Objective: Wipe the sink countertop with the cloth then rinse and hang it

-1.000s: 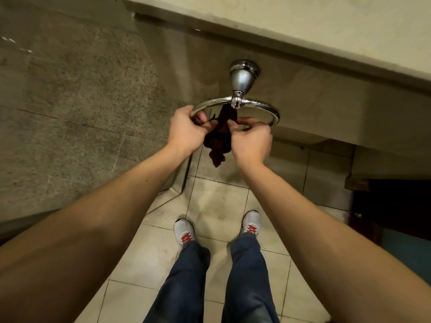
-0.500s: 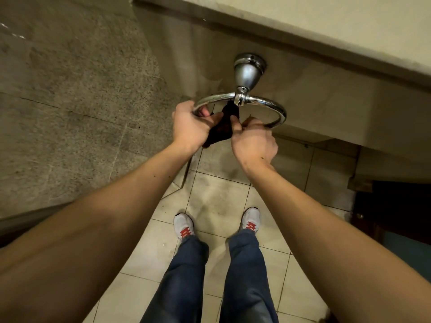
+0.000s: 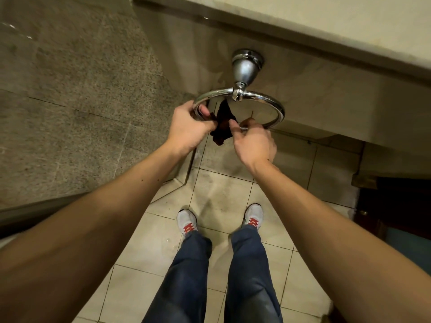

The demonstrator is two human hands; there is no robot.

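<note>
A small dark red cloth (image 3: 223,123) hangs bunched inside a chrome towel ring (image 3: 277,108) fixed by a round chrome mount to the front face below the counter. My left hand (image 3: 189,129) pinches the cloth's left side, with fingers curled around the ring's left arc. My right hand (image 3: 254,141) pinches the cloth's right side at the ring's near edge. One corner of the cloth points up toward the mount, another droops below my hands.
The pale countertop edge (image 3: 326,26) runs across the top right. A speckled stone wall (image 3: 70,89) fills the left. Beige floor tiles (image 3: 219,190) lie below, with my legs and white shoes (image 3: 186,223). A dark opening (image 3: 396,206) sits at the right.
The cloth has been drawn up and bunched between my hands, so less of it hangs below. My right hand has shifted slightly right along the ring.
</note>
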